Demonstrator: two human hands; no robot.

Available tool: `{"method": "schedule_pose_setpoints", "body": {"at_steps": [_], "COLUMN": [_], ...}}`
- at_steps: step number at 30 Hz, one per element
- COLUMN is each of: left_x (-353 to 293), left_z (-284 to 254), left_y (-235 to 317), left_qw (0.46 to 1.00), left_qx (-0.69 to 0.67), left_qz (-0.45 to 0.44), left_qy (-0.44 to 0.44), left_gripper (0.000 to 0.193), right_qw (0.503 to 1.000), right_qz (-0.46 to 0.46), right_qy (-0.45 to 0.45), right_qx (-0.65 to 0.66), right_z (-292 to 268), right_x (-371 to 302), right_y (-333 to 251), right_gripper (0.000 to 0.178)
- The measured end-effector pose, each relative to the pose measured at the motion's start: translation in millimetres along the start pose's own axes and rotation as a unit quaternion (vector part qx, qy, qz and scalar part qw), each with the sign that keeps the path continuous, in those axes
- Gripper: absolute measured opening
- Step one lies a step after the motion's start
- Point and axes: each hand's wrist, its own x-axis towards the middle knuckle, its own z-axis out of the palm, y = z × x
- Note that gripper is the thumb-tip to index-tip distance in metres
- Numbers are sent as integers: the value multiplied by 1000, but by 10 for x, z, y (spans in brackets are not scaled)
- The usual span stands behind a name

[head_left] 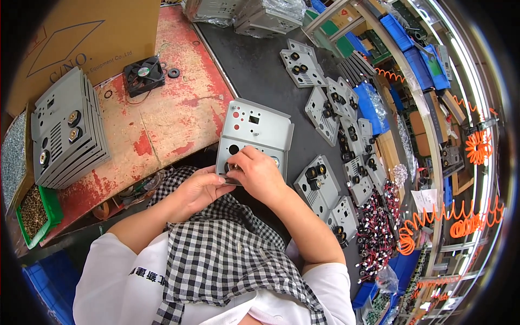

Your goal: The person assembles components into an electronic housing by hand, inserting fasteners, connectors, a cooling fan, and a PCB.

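Grey sheet metal makes up the panel (pixel 254 135) that is braced between both hands over the lap, its near edge being kept just above the checked apron (pixel 216 254), apparently so that front and back can be reached together. The left hand (pixel 197 189) is curled under the near edge, fingers folded against the underside; what they grip there cannot be told. The right hand (pixel 257 174) is laid over the lower face, fingertips pinched on a small brass-coloured fitting (pixel 234 165) at one of the round holes. The panel's long axis runs away from the hands, its far flanged edge pointing forward and slightly left, the face turned upward. Beyond the right hand, finished panels (pixel 330 108) are laid in a row; beyond the left hand, more panels are stacked (pixel 67 130).
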Motion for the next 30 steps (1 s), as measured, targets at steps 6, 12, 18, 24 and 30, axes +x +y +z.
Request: {"method": "schedule_pose_setpoints", "body": {"at_steps": [6, 12, 18, 24, 30], "left_x": [15, 9, 44, 18, 18], "left_z": [-21, 20, -19, -2, 8], "left_y": [-3, 19, -20, -9, -9], "left_qw": [1000, 1000, 1000, 1000, 1000], "left_qx": [11, 7, 13, 5, 6], "left_qz": [-6, 0, 0, -2, -3], "left_qy": [1, 11, 11, 8, 16], "left_gripper": [37, 38, 38, 38, 37], "right_qw": [999, 991, 992, 983, 981], "right_qz": [-16, -8, -51, 25, 55], "right_qy": [-39, -63, 0, -76, -14], "right_qx": [-25, -117, -116, -166, -184], "right_z": [-83, -49, -43, -28, 62], "right_x": [-6, -38, -75, -20, 40], "right_y": [-43, -138, -116, -116, -68], "right_gripper": [22, 27, 32, 18, 27]}}
